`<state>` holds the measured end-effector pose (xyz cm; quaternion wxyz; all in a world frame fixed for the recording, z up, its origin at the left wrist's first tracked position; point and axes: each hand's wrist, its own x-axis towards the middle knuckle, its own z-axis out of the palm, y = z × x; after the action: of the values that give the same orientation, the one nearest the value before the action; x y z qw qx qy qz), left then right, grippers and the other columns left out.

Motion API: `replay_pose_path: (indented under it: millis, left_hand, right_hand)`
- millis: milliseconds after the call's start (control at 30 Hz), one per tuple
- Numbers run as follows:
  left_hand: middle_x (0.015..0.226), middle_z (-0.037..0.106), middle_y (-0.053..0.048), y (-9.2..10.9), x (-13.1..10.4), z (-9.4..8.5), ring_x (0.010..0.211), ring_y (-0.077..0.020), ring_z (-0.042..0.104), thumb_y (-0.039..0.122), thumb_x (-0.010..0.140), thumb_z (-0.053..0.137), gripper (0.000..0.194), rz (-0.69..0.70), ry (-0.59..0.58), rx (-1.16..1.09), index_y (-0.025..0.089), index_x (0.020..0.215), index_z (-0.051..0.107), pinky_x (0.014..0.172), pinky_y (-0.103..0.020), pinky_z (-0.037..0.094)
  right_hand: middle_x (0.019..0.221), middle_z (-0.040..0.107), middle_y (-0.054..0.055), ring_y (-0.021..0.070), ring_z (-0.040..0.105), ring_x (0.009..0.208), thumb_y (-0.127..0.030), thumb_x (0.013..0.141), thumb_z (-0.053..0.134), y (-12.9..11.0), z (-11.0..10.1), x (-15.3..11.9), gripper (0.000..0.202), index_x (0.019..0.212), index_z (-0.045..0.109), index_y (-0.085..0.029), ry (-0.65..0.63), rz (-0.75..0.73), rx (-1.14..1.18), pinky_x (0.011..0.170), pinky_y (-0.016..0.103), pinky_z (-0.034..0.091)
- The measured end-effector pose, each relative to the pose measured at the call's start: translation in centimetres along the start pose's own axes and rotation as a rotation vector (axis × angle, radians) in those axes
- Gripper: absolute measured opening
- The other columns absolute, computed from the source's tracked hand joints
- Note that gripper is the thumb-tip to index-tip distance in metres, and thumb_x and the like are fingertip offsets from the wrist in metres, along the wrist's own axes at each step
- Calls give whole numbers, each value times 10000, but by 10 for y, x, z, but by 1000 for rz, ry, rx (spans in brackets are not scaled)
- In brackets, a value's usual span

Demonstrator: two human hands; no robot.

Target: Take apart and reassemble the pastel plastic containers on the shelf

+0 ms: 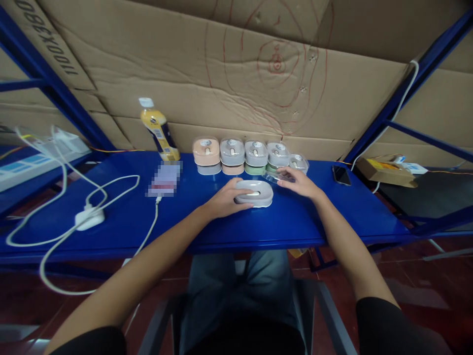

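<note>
A light grey oval plastic box (266,198) stands on the blue table in front of me, its top uncovered. My left hand (223,199) grips its left end, thumb at the far rim and one finger reaching inside to a small white piece (253,194). To the right, my right hand (300,183) pinches a clear plastic lid (272,176), held just off the box's far right side. Behind the hands, lidded boxes are stacked in a row, among them a peach box (207,152), grey boxes (232,154) and a green box (254,170).
A yellow drink bottle (157,129) stands at the back left near a blurred-out rectangle on a white cable. A charger (89,218) with looped cables lies on the left. At right are a phone (341,175) and an open cardboard box (386,172). Cardboard (148,79) forms the back wall.
</note>
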<state>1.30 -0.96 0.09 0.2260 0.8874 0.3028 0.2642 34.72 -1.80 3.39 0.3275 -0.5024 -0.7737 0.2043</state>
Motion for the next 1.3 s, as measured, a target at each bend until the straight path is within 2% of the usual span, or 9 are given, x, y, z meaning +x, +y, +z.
replay_pose_path:
  millis: [100, 233, 400, 500, 600, 733, 900, 1067, 1300]
  left_hand:
    - [1466, 533, -111, -1, 1, -3, 1454, -367, 494, 565, 914, 741, 451, -9, 19, -14, 285, 1263, 800, 1273, -540, 397]
    - [1307, 624, -118, -11, 4, -15, 1309, -343, 603, 605, 937, 677, 465, -17, 125, -39, 240, 1192, 812, 1209, -531, 464]
    - [1224, 623, -114, -32, 4, -24, 1238, -344, 641, 659, 880, 702, 519, -151, 205, 9, 235, 1158, 814, 1183, -550, 471]
    - [1215, 629, -109, -36, 4, -23, 1233, -342, 644, 650, 871, 715, 523, -178, 176, 24, 243, 1189, 797, 1176, -564, 472]
    - [1334, 639, -124, -27, 4, -21, 1297, -336, 631, 628, 883, 723, 605, -98, 197, -29, 228, 1337, 712, 1198, -545, 457]
    - [1562, 559, -165, -8, 6, -12, 1462, -375, 532, 602, 801, 831, 915, -27, 189, -81, 190, 1544, 490, 1256, -540, 399]
    - [1641, 476, -209, 2, 7, 2, 1512, -412, 479, 572, 675, 936, 1171, -82, 107, -129, 178, 1611, 353, 1264, -567, 390]
    - [1655, 447, -234, -1, 7, 9, 1530, -450, 445, 583, 598, 973, 1312, -119, 87, -155, 180, 1644, 291, 1259, -606, 378]
    - [1585, 528, -227, -2, 10, 11, 1448, -447, 543, 586, 588, 967, 1304, -140, 89, -198, 189, 1633, 296, 1190, -607, 457]
  right_hand:
    - [1167, 738, 115, 305, 708, 1058, -679, 831, 758, 10, -6, 1, 641, 1273, 700, -219, -26, 67, 27, 1005, 537, 582]
    - [1163, 733, 103, 294, 708, 1037, -680, 778, 802, 16, -12, 2, 668, 1268, 700, -238, -57, 97, 47, 999, 527, 586]
    - [1120, 741, 88, 299, 707, 1025, -628, 691, 885, 17, -17, 0, 695, 1243, 711, -242, -83, 102, 13, 978, 520, 597]
    - [1121, 749, 90, 313, 709, 1042, -615, 658, 908, 17, -16, 0, 719, 1236, 717, -232, -78, 97, 2, 997, 536, 590]
    - [1206, 753, 107, 320, 714, 1087, -630, 707, 873, 12, -13, 0, 701, 1256, 710, -226, 20, 64, 40, 1033, 552, 569]
    - [1314, 734, 120, 328, 701, 1179, -620, 756, 857, -8, -1, 1, 708, 1334, 692, -246, 134, -100, 54, 1060, 549, 552]
    - [1327, 703, 127, 328, 684, 1215, -605, 741, 890, -44, 32, 2, 752, 1374, 692, -252, 71, -329, -21, 1101, 551, 537]
    - [1307, 666, 130, 345, 671, 1220, -617, 728, 892, -56, 57, 1, 826, 1428, 659, -246, 6, -326, -115, 1098, 565, 551]
    - [1341, 624, 123, 367, 641, 1268, -638, 735, 884, -55, 58, -3, 870, 1485, 605, -297, -8, -300, -143, 1126, 588, 532]
